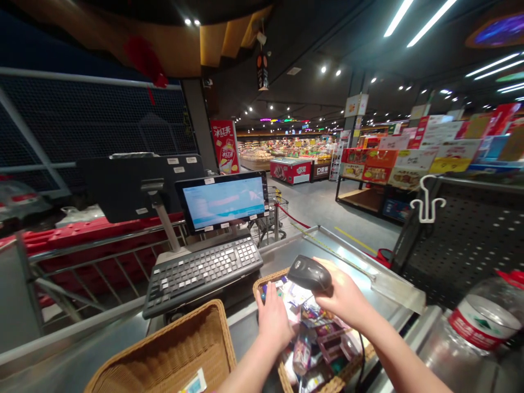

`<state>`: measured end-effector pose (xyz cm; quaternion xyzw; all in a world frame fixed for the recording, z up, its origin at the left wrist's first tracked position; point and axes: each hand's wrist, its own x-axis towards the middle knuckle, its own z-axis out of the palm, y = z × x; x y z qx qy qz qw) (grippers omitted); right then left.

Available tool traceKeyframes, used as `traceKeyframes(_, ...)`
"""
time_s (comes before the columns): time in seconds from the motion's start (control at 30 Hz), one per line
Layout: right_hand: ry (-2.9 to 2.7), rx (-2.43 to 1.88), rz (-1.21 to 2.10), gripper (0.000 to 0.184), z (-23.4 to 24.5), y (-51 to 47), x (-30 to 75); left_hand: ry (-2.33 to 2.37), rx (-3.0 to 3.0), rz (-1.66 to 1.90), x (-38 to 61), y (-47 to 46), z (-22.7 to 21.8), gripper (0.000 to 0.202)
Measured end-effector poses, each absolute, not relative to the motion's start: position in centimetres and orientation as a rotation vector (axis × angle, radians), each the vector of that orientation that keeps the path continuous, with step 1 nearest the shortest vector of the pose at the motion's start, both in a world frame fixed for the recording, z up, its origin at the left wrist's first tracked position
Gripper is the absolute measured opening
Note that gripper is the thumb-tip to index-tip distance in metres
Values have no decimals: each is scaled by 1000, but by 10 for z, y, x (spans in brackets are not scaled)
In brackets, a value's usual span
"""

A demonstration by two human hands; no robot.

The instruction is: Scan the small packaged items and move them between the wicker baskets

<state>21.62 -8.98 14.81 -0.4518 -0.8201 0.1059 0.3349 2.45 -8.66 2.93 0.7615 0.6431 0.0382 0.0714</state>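
My right hand (pixel 341 295) is closed around a black handheld barcode scanner (pixel 308 273), held over the far end of a wicker basket (pixel 286 376). The scanner's dark cable hangs down past my right forearm. My left hand (pixel 275 322) reaches into the same basket, fingers apart and stretched over the small packages at its left side; whether the fingertips touch any of them I cannot tell. Mixed small goods fill this basket, among them a small clear bottle or jar (pixel 302 352). To the left stands a second wicker basket (pixel 164 346) with a small white and blue packet (pixel 194 382) in it.
A black keyboard (pixel 204 271) and a lit monitor (pixel 224 201) stand behind the baskets on the metal counter (pixel 282 256). At the right are a big clear plastic bottle (pixel 470 333) and a black perforated panel (pixel 462 218) with a white hook (pixel 426 204).
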Motion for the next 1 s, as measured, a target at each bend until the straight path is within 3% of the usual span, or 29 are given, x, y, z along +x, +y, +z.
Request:
traceKeyframes(0.2,-2125,-1189,292,46,150,-90,220,1963,2346,216,12,-78,27,74)
traceKeyframes(0.53,-2105,-1139,312,48,143,-83,218,2006,2321,242,-14,-70,22,74)
traceKeyframes(0.83,-2051,-1098,316,49,145,-85,207,1951,2555,479,-51,-76,71,54)
traceKeyframes(1.0,-2091,-1059,284,46,145,-86,199,1987,2655,580,-70,-81,103,58)
